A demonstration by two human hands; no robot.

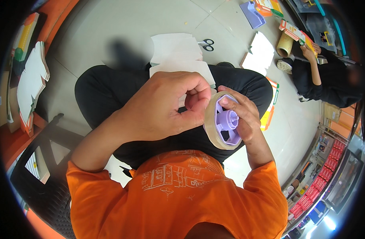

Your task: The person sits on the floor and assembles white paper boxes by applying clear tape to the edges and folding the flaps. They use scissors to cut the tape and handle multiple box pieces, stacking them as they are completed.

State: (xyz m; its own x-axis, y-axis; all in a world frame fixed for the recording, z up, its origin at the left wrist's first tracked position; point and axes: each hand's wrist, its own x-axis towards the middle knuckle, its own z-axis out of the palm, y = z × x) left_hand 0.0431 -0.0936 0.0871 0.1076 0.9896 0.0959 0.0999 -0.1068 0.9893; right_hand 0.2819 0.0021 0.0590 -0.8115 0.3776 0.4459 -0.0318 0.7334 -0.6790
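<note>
My right hand (pixel 246 115) grips a roll of clear-brown packing tape (pixel 215 128) on a purple plastic core (pixel 227 120), held in front of my chest. My left hand (pixel 166 105) is curled with its fingertips pinched at the roll's left edge, touching the tape. Both hands hover over my lap in black trousers (pixel 107 91). A stack of white paper sheets (pixel 178 65) lies on my knees just beyond the hands, partly hidden by my left hand.
Black-handled scissors (pixel 207 44) lie on the tiled floor beyond the paper. More white sheets (pixel 260 53) and a purple tape dispenser (pixel 252 14) lie at the upper right. Another person (pixel 325 79) sits at the right by a cardboard tube (pixel 285 46). Stacked flat cartons (pixel 31 79) stand at the left.
</note>
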